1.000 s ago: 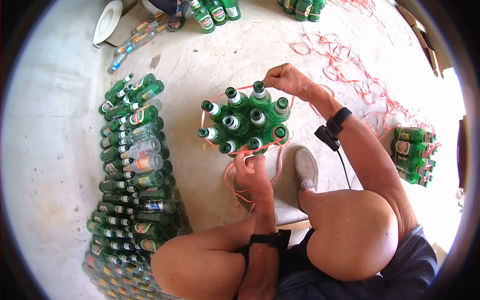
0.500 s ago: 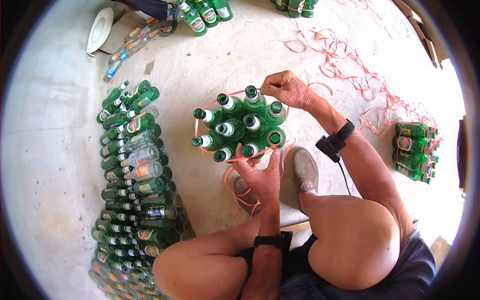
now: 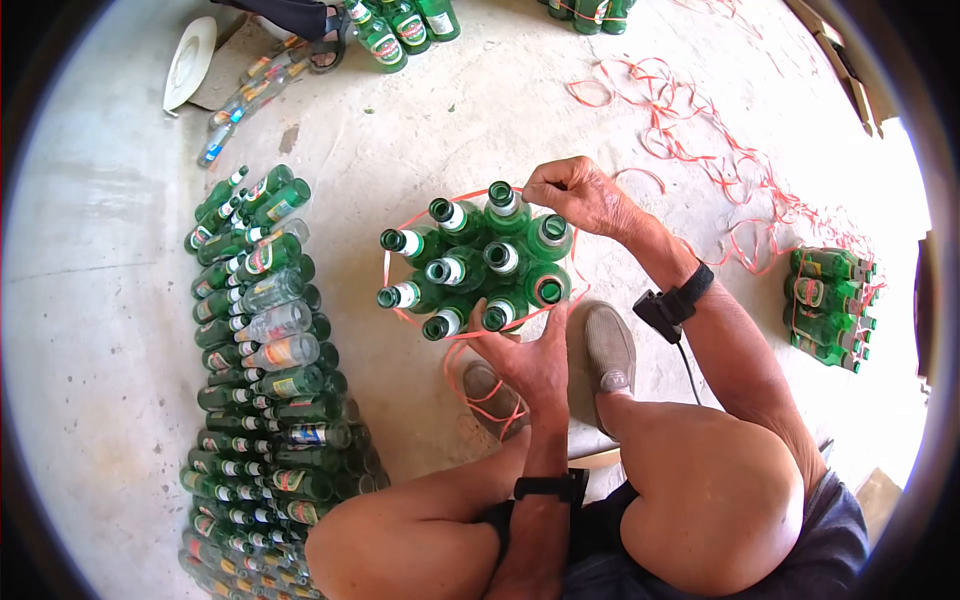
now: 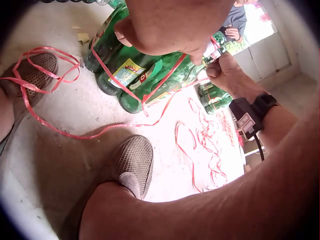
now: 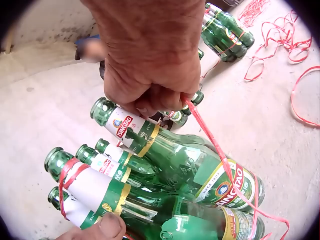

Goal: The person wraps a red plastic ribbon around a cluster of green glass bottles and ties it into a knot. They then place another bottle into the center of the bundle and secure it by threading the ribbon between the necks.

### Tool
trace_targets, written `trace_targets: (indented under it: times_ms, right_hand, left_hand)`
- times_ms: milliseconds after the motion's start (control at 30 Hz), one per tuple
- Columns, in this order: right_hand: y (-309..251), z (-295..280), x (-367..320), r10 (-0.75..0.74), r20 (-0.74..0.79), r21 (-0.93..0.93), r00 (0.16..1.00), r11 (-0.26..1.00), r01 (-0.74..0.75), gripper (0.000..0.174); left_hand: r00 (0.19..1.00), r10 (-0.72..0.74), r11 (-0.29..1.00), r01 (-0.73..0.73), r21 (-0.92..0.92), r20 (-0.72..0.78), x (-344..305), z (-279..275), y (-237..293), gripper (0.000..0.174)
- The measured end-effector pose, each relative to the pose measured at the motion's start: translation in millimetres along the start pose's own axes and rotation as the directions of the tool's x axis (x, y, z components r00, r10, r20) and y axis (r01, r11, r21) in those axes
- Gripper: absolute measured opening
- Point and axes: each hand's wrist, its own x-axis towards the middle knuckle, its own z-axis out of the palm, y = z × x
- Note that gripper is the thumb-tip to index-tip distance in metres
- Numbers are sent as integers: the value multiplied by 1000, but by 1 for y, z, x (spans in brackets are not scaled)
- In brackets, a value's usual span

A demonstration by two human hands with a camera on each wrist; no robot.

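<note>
Several green bottles (image 3: 463,224) stand upright in a tight cluster on the floor, with a pink strap (image 3: 388,268) looped around them. My right hand (image 3: 585,197) pinches the strap beside the neck of the far right bottle; in the right wrist view the strap (image 5: 210,134) runs down from my curled fingers (image 5: 150,97). At the near side of the cluster is my left hand (image 3: 535,365), its thumb and fingers spread against the near bottles. The left wrist view shows the strap (image 4: 114,77) crossing the bottles' sides low down.
Rows of bottles (image 3: 285,350) lie stacked at the left. Loose pink strap (image 3: 690,120) is strewn at the upper right, near a tied bundle of bottles (image 3: 828,305). More bottles (image 3: 385,45) stand at the far side, by another person's sandalled foot (image 3: 328,50). My shoes (image 3: 608,350) flank trailing strap.
My left hand has shifted from pinching at the strap to spreading against the near bottles. The right hand still holds the strap and sits slightly lower in the head view.
</note>
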Motion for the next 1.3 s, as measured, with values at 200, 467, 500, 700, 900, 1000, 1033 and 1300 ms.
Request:
trace_targets:
  times_ms: [200, 467, 500, 700, 900, 1000, 1033, 1300]
  right_hand:
    - [-3, 8, -6, 5, -94, 98, 996, 995, 4, 21]
    - [4, 9, -7, 29, -66, 129, 997, 991, -20, 21]
    - [5, 10, -8, 31, -80, 153, 996, 988, -18, 20]
    - [6, 15, -10, 67, -94, 241, 993, 970, -43, 23]
    - [15, 14, -9, 92, -40, 278, 995, 957, -78, 21]
    - [8, 13, -11, 104, -35, 280, 994, 956, -90, 21]
    - [6, 12, -12, 116, -30, 281, 993, 954, -103, 21]
    - [10, 15, -10, 111, -63, 320, 992, 943, -85, 22]
  left_hand:
    - [999, -46, 999, 46, 2, 25, -1, -4, 6, 97]
    - [999, -42, 999, 42, -2, 12, 0, -6, 10, 91]
    - [1000, -20, 1000, 20, 12, 11, 0, -6, 5, 94]
    - [1000, 24, 998, -24, 57, 9, -3, -4, -10, 100]
    - [999, -3, 998, 0, 67, 41, -2, -7, -3, 92]
    - [998, -39, 999, 38, 33, 41, 0, -11, 8, 91]
    - [998, -53, 998, 53, 17, 38, -2, -12, 10, 91]
    - [992, 73, 983, -55, 172, -101, -32, -26, 4, 61]
